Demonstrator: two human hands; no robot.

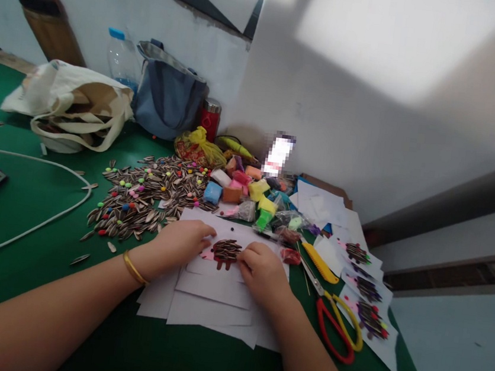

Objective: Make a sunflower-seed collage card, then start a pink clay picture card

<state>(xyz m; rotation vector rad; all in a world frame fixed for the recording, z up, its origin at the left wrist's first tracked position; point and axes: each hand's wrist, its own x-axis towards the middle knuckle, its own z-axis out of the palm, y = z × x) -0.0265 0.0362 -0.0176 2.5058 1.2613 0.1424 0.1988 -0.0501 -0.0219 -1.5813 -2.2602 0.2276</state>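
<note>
A small seed-covered figure [225, 252] lies on a stack of white paper sheets [211, 300] on the green table. My left hand [180, 243] rests at its left edge, fingers curled and pinched against it. My right hand [262, 270] touches its right edge, fingers curled too. A gold bangle [134, 268] sits on my left wrist. What the fingertips hold, if anything, is too small to see.
A pile of sunflower seeds [148, 195] with coloured beads lies behind left. Clay packets [247, 191] sit behind the paper. Scissors [337, 321], a yellow cutter [319, 263] and finished seed figures [365, 306] lie right. Bags [77, 106], a bottle and a white cable [23, 231] are left.
</note>
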